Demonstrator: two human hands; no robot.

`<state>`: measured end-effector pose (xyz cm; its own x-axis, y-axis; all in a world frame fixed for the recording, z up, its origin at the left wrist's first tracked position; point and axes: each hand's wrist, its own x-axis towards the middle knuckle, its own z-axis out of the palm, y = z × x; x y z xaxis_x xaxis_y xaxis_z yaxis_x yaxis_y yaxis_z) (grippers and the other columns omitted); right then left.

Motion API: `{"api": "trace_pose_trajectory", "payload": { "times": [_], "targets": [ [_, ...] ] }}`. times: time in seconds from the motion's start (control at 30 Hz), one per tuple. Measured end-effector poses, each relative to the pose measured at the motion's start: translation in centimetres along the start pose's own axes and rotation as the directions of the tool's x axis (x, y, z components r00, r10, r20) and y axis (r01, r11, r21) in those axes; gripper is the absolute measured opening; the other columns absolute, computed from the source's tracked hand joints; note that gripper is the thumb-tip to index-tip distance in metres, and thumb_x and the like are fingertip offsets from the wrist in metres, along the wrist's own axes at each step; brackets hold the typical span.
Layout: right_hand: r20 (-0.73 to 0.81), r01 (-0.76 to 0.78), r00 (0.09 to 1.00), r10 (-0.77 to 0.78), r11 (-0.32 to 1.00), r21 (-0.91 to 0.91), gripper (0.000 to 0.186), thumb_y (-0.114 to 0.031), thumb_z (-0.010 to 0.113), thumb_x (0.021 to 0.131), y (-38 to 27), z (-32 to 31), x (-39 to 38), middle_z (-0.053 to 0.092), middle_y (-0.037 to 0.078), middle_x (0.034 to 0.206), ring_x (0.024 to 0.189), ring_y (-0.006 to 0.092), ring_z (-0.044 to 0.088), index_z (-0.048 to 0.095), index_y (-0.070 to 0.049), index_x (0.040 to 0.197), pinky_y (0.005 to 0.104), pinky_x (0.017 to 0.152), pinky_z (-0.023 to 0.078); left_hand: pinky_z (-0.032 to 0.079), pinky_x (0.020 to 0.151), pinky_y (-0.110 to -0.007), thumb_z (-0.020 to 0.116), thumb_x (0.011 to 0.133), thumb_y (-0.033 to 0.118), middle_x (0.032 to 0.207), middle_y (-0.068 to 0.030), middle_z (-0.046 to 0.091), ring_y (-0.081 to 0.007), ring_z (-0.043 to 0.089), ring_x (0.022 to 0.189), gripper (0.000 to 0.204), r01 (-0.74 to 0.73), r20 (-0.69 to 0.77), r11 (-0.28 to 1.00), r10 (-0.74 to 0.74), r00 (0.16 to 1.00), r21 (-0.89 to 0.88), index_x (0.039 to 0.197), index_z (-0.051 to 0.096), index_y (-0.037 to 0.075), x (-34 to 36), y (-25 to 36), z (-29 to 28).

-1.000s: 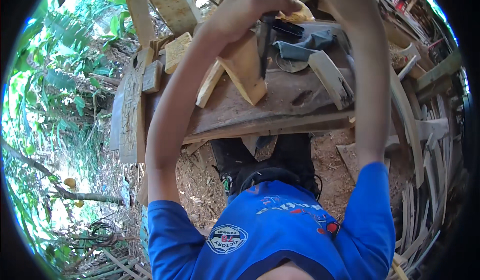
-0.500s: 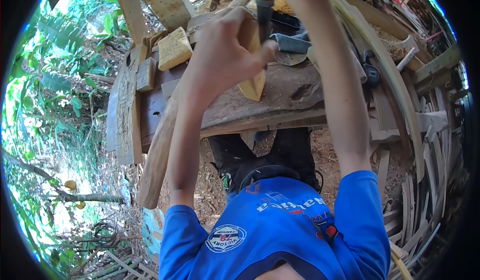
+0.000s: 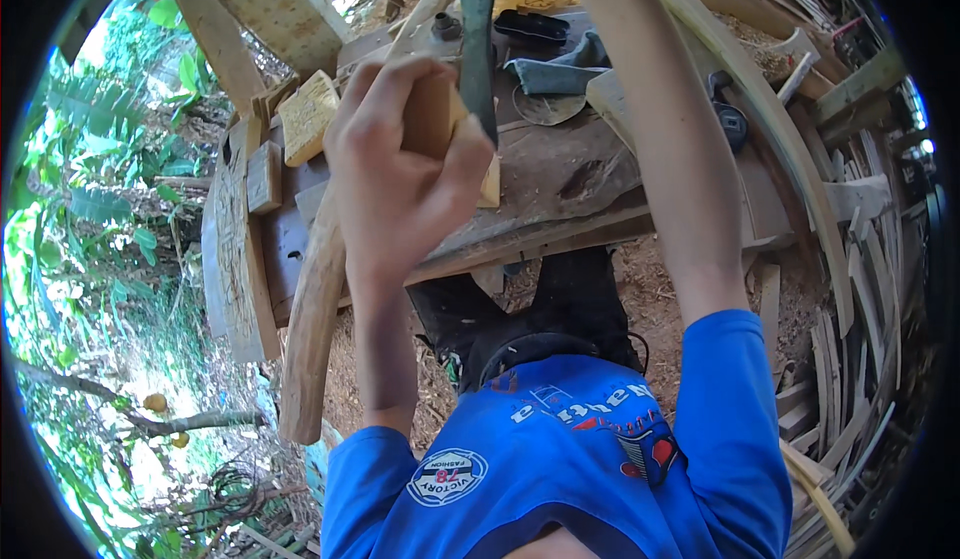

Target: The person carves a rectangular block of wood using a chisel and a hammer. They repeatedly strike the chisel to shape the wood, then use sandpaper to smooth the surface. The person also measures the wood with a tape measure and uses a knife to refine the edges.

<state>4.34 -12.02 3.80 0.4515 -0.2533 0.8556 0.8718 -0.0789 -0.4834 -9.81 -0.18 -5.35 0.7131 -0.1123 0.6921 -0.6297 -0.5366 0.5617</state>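
My left hand is closed around a pale wooden block, held up over the bench. Thumb and fingers wrap its sides, and its lower end shows below the thumb. Beside the block's right side a broad dark blade of a large knife points down. Its handle runs out at the upper edge. My right forearm reaches up past the bench to that same edge, where my right hand is mostly cut off; its fingers are out of sight, but the knife moves along with this arm.
A worn wooden workbench carries a long rounded stick, small wood blocks, a blue-grey cloth, a black case and a tape measure. Wood strips lie at the right; plants grow at the left.
My left hand has moved left and slightly nearer with the block, which is now turned more upright. The knife has shifted left, showing more of its blade.
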Motion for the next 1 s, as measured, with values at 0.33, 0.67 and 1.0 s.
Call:
{"api": "trace_pose_trajectory", "payload": {
  "times": [0.33,0.67,1.0],
  "targets": [
    [0.083,-0.299,0.950,0.302,0.953,-0.046,0.023,-0.003,0.061,0.062,2.0,-1.1,0.2,0.047,0.008,0.065,0.056,0.0176,0.049,0.045,-0.001,0.078,0.0295,0.046,0.041,0.043,0.065,-0.030,0.058,0.055,0.006,0.079,-0.0111,0.055,-0.0222,0.054,0.069,0.033,-0.042,-0.109,0.999,0.045,0.993,0.027,0.087,0.056,-0.001,-3.3,1.5,-0.9],
    [0.194,-0.451,0.882,0.429,0.888,0.089,0.032,-0.002,0.062,0.061,0.9,-1.2,-0.4,0.048,0.007,0.063,0.056,0.0170,0.049,0.045,0.002,0.088,0.0302,0.048,0.041,0.044,0.068,-0.030,0.058,0.054,0.006,0.082,-0.0140,0.056,-0.0226,0.056,0.074,0.035,-0.062,-0.093,0.997,0.059,0.994,-0.034,0.088,0.057,-0.002,-4.4,1.2,-1.6],
    [0.160,-0.300,0.947,0.278,0.944,0.139,0.023,-0.005,0.054,0.069,-0.9,-0.6,-0.6,0.047,0.005,0.065,0.055,0.0132,0.047,0.047,0.002,0.089,0.0270,0.047,0.040,0.044,0.073,-0.030,0.054,0.054,0.003,0.080,-0.0138,0.055,-0.0242,0.057,0.078,0.032,0.001,-0.103,0.997,-0.009,0.995,-0.082,0.085,0.055,-0.004,-4.8,1.1,-2.8]
  ]
}}
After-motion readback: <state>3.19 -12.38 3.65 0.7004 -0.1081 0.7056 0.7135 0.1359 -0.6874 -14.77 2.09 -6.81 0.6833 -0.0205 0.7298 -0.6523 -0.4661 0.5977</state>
